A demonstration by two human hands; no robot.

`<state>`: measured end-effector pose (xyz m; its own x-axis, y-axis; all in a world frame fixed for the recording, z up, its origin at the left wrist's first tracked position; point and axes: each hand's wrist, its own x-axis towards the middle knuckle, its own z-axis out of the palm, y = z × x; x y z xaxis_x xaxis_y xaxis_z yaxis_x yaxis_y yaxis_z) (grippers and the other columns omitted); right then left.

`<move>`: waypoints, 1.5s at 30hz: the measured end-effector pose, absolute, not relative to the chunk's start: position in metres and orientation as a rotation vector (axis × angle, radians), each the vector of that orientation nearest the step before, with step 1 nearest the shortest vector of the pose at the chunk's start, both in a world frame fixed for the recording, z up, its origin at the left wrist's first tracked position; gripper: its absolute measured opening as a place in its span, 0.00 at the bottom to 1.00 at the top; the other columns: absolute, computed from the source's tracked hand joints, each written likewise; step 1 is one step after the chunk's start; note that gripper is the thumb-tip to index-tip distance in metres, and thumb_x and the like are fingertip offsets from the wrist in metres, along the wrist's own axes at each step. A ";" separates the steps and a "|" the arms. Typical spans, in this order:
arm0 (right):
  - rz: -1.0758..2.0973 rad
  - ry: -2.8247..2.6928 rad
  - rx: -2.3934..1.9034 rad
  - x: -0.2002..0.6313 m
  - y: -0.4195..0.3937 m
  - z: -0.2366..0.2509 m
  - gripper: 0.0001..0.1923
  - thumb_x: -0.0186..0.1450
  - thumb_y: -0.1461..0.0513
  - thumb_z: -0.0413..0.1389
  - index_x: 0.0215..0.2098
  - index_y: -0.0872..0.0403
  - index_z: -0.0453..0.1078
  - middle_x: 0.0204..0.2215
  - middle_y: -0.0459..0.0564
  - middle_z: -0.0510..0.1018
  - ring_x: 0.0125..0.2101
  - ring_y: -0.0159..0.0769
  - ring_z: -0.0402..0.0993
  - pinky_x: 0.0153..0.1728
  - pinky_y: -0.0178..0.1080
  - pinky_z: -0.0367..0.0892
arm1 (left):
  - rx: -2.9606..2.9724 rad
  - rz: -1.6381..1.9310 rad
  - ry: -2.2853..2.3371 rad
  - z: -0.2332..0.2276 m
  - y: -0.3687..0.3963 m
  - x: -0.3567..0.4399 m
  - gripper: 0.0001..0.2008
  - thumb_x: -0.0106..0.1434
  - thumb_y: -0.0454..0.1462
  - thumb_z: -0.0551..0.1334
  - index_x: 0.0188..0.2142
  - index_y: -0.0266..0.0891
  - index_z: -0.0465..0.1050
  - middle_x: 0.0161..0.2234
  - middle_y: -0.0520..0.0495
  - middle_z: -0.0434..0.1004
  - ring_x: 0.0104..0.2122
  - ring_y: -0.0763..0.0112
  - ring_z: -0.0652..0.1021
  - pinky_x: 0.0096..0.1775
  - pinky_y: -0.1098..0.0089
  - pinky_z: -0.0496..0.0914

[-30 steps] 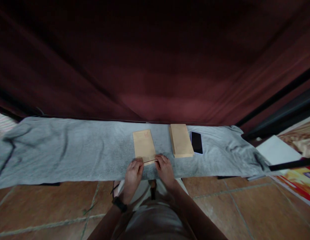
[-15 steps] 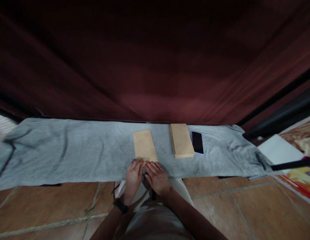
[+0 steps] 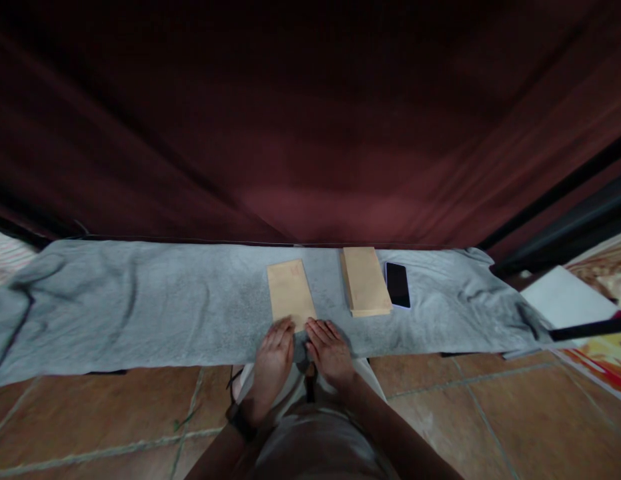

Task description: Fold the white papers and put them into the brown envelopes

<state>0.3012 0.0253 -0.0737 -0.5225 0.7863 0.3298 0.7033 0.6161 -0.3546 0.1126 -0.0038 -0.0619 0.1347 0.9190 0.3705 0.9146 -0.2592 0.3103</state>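
While you are kneeling at the near edge of the grey cloth [image 3: 140,313], your left hand [image 3: 273,350] and right hand [image 3: 331,348] are lying flat, palms down, side by side with a narrow gap between them. Both are spread open and gripping nothing. The single brown envelope [image 3: 290,292] is lying just beyond your fingertips; the fingers of your left hand are touching its near edge, and the fingers of your right hand are resting at its near right corner.

The envelope is showing as a plain tan rectangle, lying flat with its long sides running away from you and a faint reddish mark near its far end. Its near end is looking closed and smooth.

Further out and to the right of your right hand, a stack of brown envelopes [image 3: 364,280] is sitting well apart from the single one, with a dark smartphone [image 3: 397,284] lying just beside the stack on its far right side.

A second ago you were pinching the near flap between both hands, with a thin dark line showing along it; half a second ago your right hand was crossing towards your left. Now both hands are resting flat and parted, and the envelope is lying where it was.
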 end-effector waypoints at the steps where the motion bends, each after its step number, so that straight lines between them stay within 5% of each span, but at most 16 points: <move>1: 0.235 -2.384 -1.177 0.301 0.025 -0.075 0.23 0.74 0.62 0.52 0.67 0.55 0.67 0.65 0.54 0.72 0.64 0.40 0.67 0.69 0.48 0.56 | 2.377 0.766 1.857 -0.061 0.000 0.121 0.21 0.75 0.35 0.48 0.62 0.37 0.69 0.63 0.39 0.73 0.63 0.59 0.72 0.63 0.53 0.69; 10: 0.227 -2.364 -1.163 0.299 0.027 -0.084 0.24 0.69 0.66 0.56 0.62 0.56 0.72 0.61 0.58 0.76 0.62 0.44 0.71 0.67 0.50 0.62 | 2.474 0.581 1.716 -0.068 0.031 0.144 0.29 0.77 0.44 0.46 0.73 0.36 0.53 0.71 0.39 0.60 0.71 0.61 0.61 0.70 0.53 0.57; 18: 0.271 -2.358 -1.165 0.299 0.026 -0.072 0.24 0.74 0.63 0.52 0.68 0.54 0.64 0.65 0.54 0.72 0.64 0.42 0.67 0.68 0.51 0.59 | 2.333 0.466 1.990 -0.073 0.060 0.116 0.30 0.76 0.45 0.44 0.72 0.37 0.55 0.72 0.38 0.56 0.72 0.57 0.58 0.70 0.50 0.55; 29: 0.247 -2.333 -1.160 0.298 0.026 -0.072 0.22 0.74 0.63 0.53 0.66 0.52 0.68 0.64 0.52 0.73 0.64 0.39 0.68 0.68 0.49 0.59 | 2.212 0.538 2.209 -0.076 0.091 0.102 0.32 0.75 0.45 0.43 0.72 0.28 0.54 0.71 0.31 0.56 0.72 0.51 0.56 0.70 0.46 0.52; 35: 0.211 -2.311 -1.181 0.295 0.029 -0.081 0.22 0.72 0.63 0.55 0.64 0.52 0.70 0.62 0.54 0.75 0.61 0.42 0.72 0.66 0.50 0.62 | 2.369 0.475 1.921 -0.075 0.117 0.132 0.29 0.75 0.43 0.44 0.73 0.40 0.54 0.73 0.43 0.56 0.73 0.58 0.53 0.71 0.50 0.50; 45: 0.248 -2.318 -1.158 0.297 0.026 -0.067 0.24 0.72 0.65 0.53 0.65 0.54 0.68 0.62 0.55 0.75 0.62 0.42 0.71 0.66 0.51 0.63 | 2.329 0.452 2.055 -0.070 0.170 0.104 0.33 0.75 0.47 0.43 0.72 0.30 0.54 0.72 0.34 0.57 0.72 0.54 0.56 0.70 0.51 0.49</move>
<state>0.2972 0.0258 -0.0674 -0.4906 0.7852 0.3780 0.6875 0.6153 -0.3857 0.1043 0.1698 -0.0696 0.1009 0.9721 0.2119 0.9713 -0.1423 0.1908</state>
